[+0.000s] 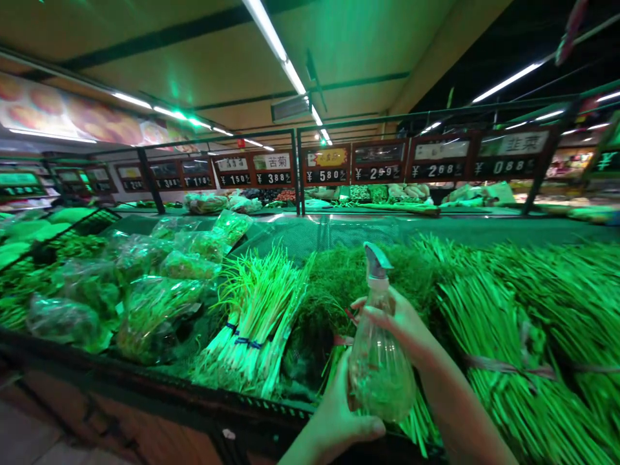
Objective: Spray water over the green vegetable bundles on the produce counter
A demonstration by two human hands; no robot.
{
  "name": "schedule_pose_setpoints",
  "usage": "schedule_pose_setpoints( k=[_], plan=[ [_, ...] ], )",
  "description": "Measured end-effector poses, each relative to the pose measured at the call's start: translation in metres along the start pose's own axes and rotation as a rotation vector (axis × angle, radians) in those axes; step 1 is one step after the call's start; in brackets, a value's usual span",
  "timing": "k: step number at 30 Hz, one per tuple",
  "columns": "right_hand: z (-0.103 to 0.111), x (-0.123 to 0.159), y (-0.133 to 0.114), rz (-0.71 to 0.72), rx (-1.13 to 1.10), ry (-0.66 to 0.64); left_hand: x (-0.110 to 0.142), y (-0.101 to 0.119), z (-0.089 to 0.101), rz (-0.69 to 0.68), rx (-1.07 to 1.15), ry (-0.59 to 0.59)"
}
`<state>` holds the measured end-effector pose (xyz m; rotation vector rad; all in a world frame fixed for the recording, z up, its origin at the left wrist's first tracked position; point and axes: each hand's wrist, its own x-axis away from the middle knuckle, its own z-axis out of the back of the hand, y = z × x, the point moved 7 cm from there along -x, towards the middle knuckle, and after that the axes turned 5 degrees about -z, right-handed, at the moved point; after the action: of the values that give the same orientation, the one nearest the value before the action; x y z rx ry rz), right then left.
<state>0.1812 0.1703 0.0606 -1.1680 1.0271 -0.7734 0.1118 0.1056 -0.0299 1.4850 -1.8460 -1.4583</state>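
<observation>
A clear spray bottle with a grey-white spray head stands upright between my two hands, over the front of the vegetable display. My left hand is closed around its lower left side, the thumb across the base. Around the bottle's neck my right hand is wrapped from the right, below the spray head. Behind the bottle lie feathery dark greens. To its left is a bundle of thin pale-stemmed greens tied with dark bands. Long green stalks, bound by a pinkish strip, lie to the right.
Plastic-bagged leafy vegetables fill the display's left part. A dark front rail runs along the near edge. Beyond the green mesh liner, price signs hang on a metal frame, with more produce behind them.
</observation>
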Motion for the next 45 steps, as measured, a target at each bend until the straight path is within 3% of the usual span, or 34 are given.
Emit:
schedule_pose_setpoints(
  k=[5,9,11,14,21,25,28,34,38,45],
  plan=[
    [-0.003,-0.017,0.03,-0.09,0.085,-0.004,-0.004,-0.022,0.012,-0.054,0.037,0.183],
    [-0.003,-0.023,0.042,-0.175,-0.008,0.038,-0.003,-0.033,0.028,-0.029,-0.024,0.302],
    [-0.007,-0.024,0.042,-0.201,-0.066,-0.015,-0.001,-0.033,0.033,-0.03,-0.046,0.324],
    [-0.013,-0.025,0.04,-0.244,-0.125,-0.096,0.002,-0.028,0.036,-0.038,-0.05,0.33],
    [-0.023,-0.03,0.051,-0.216,-0.27,-0.061,0.011,-0.027,0.043,-0.066,0.005,0.396],
    [-0.036,-0.03,0.058,-0.231,-0.258,-0.163,0.015,-0.026,0.046,-0.08,-0.008,0.367],
    [-0.041,-0.033,0.058,-0.239,-0.247,-0.163,0.018,-0.017,0.046,-0.075,-0.043,0.325],
    [-0.057,-0.038,0.054,-0.267,-0.294,-0.242,0.027,-0.006,0.059,-0.057,-0.103,0.409],
    [-0.064,-0.037,0.053,-0.247,-0.281,-0.313,0.026,-0.005,0.06,-0.103,-0.105,0.375],
    [-0.05,-0.036,0.053,-0.211,-0.348,-0.213,0.028,-0.005,0.053,-0.053,-0.136,0.395]
  ],
)
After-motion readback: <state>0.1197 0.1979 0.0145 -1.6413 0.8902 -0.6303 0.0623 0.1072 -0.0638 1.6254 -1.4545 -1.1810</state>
